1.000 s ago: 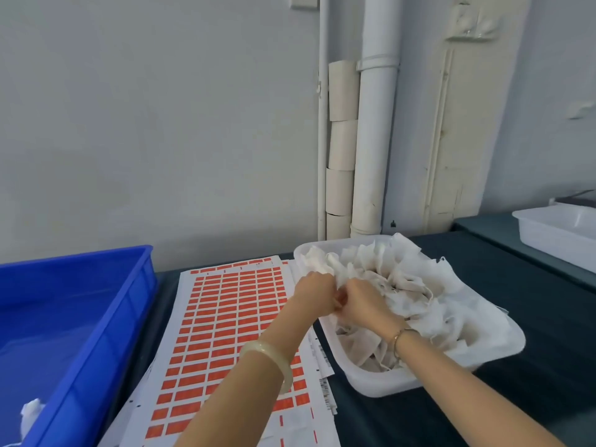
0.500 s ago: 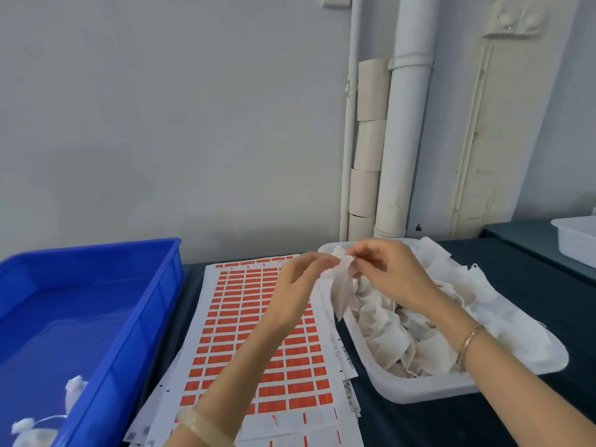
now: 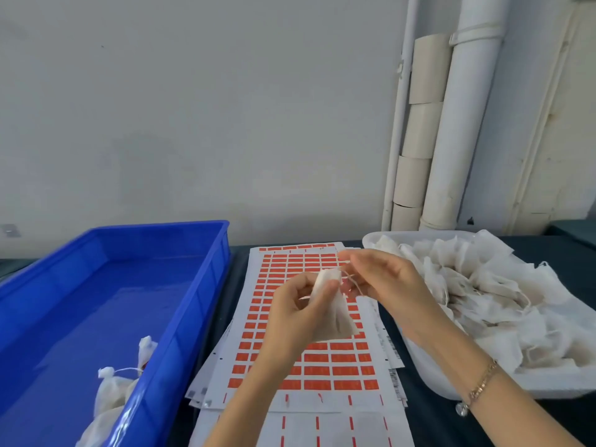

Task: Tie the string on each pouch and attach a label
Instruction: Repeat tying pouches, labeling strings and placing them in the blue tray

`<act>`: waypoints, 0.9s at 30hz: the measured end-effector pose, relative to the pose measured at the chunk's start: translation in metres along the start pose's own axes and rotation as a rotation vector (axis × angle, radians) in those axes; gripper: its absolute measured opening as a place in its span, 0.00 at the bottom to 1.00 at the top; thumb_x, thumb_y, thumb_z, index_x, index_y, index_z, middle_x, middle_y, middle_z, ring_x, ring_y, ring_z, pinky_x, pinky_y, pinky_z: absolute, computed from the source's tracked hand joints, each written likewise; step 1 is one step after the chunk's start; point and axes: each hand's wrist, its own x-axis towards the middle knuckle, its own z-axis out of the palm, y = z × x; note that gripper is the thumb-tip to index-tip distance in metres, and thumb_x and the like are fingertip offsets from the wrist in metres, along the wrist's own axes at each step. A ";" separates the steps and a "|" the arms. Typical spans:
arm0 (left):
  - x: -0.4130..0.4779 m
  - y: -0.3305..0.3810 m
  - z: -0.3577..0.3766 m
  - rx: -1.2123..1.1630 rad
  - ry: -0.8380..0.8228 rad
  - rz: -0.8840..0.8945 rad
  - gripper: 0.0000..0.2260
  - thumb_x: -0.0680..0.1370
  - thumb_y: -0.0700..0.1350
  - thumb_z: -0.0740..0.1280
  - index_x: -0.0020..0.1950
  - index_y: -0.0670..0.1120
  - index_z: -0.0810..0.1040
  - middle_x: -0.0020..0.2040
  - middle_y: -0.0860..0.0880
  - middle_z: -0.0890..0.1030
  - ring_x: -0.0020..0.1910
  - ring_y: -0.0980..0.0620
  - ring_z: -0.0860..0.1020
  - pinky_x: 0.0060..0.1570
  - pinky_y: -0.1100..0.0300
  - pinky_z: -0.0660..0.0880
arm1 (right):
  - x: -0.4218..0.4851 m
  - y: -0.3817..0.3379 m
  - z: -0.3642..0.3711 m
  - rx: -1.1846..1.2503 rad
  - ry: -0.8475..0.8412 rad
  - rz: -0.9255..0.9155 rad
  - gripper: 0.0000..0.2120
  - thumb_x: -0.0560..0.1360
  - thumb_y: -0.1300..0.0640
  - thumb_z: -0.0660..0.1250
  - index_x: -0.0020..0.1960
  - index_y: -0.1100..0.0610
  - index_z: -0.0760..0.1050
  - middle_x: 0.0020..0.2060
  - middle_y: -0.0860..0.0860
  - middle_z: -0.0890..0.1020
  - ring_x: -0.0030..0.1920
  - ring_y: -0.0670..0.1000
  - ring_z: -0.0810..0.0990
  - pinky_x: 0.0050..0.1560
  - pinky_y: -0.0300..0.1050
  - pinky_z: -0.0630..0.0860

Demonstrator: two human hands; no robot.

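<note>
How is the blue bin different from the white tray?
The blue bin looks larger, straight-walled and holds only a few pouches at its near end; the white tray is smaller, round-cornered and holds a heap of pouches. Both are plastic and flank the label sheets on the dark table.

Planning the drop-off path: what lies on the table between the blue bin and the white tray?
Head view: sheets of orange labels lie between the blue bin and white tray, a pouch held above them.

White pipe [image 3: 458, 124] against wall [image 3: 193, 108]; beside it, perhaps cardboard rolls [image 3: 421, 130].
</note>
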 end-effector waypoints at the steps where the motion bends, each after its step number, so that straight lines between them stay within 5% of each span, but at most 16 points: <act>1: 0.000 -0.003 -0.001 -0.023 0.033 -0.003 0.08 0.73 0.54 0.70 0.48 0.53 0.79 0.42 0.58 0.82 0.44 0.56 0.81 0.38 0.66 0.79 | -0.001 0.004 0.003 -0.033 0.017 -0.010 0.20 0.66 0.41 0.69 0.54 0.49 0.81 0.46 0.45 0.85 0.46 0.48 0.84 0.50 0.46 0.81; 5: -0.004 -0.009 -0.006 -0.060 0.080 -0.056 0.11 0.73 0.53 0.71 0.53 0.53 0.76 0.47 0.55 0.80 0.47 0.51 0.81 0.40 0.64 0.80 | -0.004 0.011 0.011 -0.125 0.105 -0.094 0.04 0.70 0.53 0.72 0.45 0.47 0.81 0.38 0.41 0.85 0.39 0.45 0.84 0.38 0.33 0.79; 11: -0.008 -0.015 -0.002 -0.038 0.111 -0.116 0.13 0.69 0.61 0.69 0.47 0.54 0.79 0.39 0.59 0.81 0.42 0.59 0.80 0.31 0.72 0.74 | -0.003 0.020 0.018 -0.377 0.088 -0.149 0.05 0.74 0.57 0.70 0.49 0.50 0.81 0.43 0.43 0.84 0.43 0.43 0.83 0.46 0.33 0.79; 20: -0.009 -0.029 -0.003 0.002 0.096 -0.151 0.05 0.74 0.51 0.70 0.39 0.54 0.79 0.37 0.61 0.80 0.41 0.65 0.78 0.28 0.75 0.71 | -0.004 0.020 0.030 -0.581 0.239 -0.408 0.05 0.73 0.61 0.71 0.48 0.57 0.81 0.43 0.42 0.79 0.40 0.37 0.77 0.45 0.19 0.70; 27: -0.014 -0.026 -0.006 -0.066 0.045 -0.066 0.11 0.77 0.45 0.68 0.37 0.60 0.78 0.38 0.59 0.80 0.42 0.64 0.78 0.33 0.76 0.72 | 0.013 0.022 0.032 -0.553 0.315 -0.408 0.03 0.74 0.61 0.70 0.47 0.57 0.80 0.42 0.42 0.79 0.38 0.35 0.76 0.41 0.18 0.69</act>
